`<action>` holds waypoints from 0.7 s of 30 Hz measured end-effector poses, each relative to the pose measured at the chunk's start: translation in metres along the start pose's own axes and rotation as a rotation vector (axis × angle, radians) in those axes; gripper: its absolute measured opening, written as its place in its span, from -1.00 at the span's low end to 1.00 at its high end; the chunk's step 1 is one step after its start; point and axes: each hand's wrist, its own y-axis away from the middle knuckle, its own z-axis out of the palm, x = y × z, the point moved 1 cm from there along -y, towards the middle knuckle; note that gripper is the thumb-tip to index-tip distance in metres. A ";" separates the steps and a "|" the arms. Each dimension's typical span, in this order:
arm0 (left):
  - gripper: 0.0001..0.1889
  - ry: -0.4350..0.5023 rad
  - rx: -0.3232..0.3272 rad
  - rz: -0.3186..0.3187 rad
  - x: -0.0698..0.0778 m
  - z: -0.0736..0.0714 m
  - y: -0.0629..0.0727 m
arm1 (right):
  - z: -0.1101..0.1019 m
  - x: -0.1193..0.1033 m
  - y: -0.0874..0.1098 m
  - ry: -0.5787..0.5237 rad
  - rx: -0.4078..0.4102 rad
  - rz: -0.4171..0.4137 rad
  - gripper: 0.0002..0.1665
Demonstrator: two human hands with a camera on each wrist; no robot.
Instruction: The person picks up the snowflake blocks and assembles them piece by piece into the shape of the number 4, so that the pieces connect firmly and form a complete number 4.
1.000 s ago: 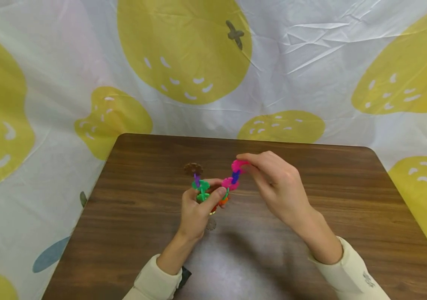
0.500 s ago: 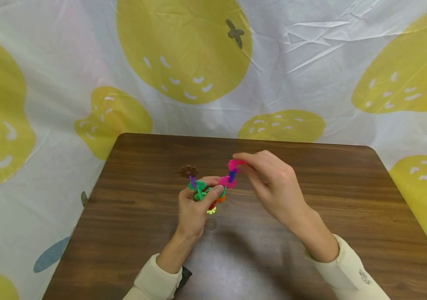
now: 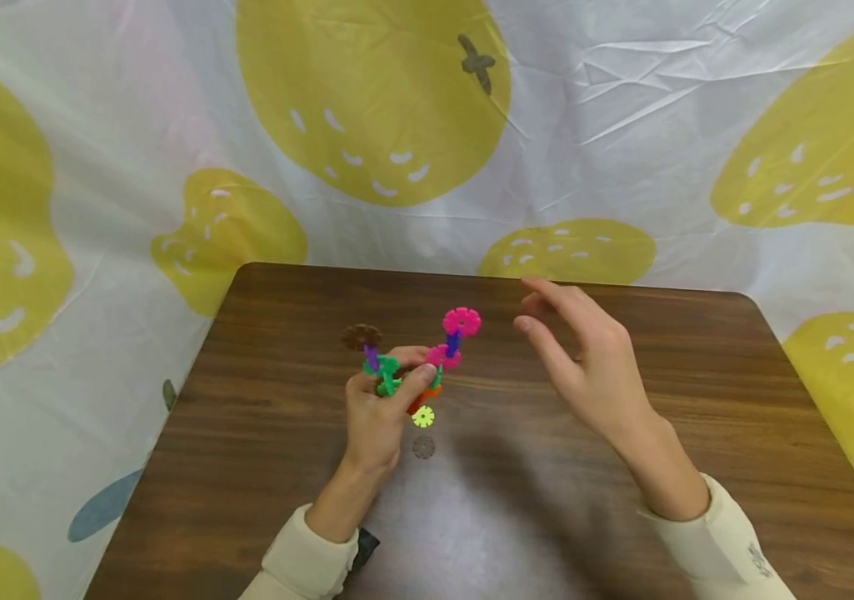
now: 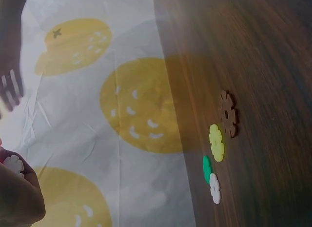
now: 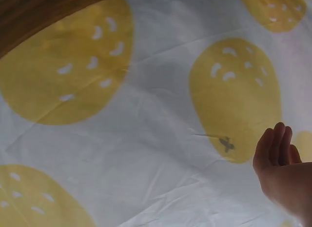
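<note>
Flower-disc chain [image 3: 443, 357]: pinching its middle in left grip [image 3: 379, 414]; holding right grip [image 3: 590, 362] loosely parted, empty; probably best bracing close beside any joint being pressed.

The left hand [image 3: 374, 421] grips a chain of notched discs [image 3: 441, 357]; the right hand [image 3: 597, 362] hovers right of the chain. On its near side lie a yellow disc [image 3: 417, 417] and a brown disc [image 3: 417, 449].
</note>
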 end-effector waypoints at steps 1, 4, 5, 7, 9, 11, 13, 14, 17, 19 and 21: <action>-0.75 0.003 -0.002 0.002 0.000 0.000 0.000 | -0.001 0.005 0.002 0.012 0.003 0.013 -0.48; -0.70 0.006 -0.010 0.006 0.002 0.000 0.000 | -0.003 0.020 0.010 0.052 -0.002 0.054 -0.46; -0.68 0.006 -0.013 0.006 0.002 0.000 0.000 | -0.003 0.025 0.012 0.063 -0.009 0.067 -0.46; -0.67 0.007 -0.017 0.006 0.003 0.000 0.000 | -0.002 0.035 0.018 0.081 -0.023 0.094 -0.45; -0.66 0.007 -0.018 0.006 0.004 0.000 0.001 | 0.000 0.046 0.025 0.090 -0.044 0.122 -0.43; -0.66 0.005 -0.019 0.006 0.004 0.001 0.001 | 0.004 0.057 0.033 0.093 -0.074 0.150 -0.41; -0.66 0.004 -0.019 0.006 0.005 0.001 0.001 | 0.010 0.068 0.043 0.095 -0.113 0.176 -0.40; -0.66 0.003 -0.019 0.007 0.006 0.001 0.001 | 0.014 0.073 0.049 0.096 -0.135 0.185 -0.39; -0.66 0.000 -0.025 0.012 0.006 0.001 0.002 | 0.025 0.084 0.064 0.099 -0.196 0.197 -0.39; -0.66 0.000 -0.035 0.020 0.006 0.001 0.002 | 0.032 0.089 0.073 0.103 -0.235 0.198 -0.39; -0.66 0.000 -0.045 0.028 0.006 0.001 0.002 | 0.039 0.092 0.080 0.107 -0.270 0.202 -0.38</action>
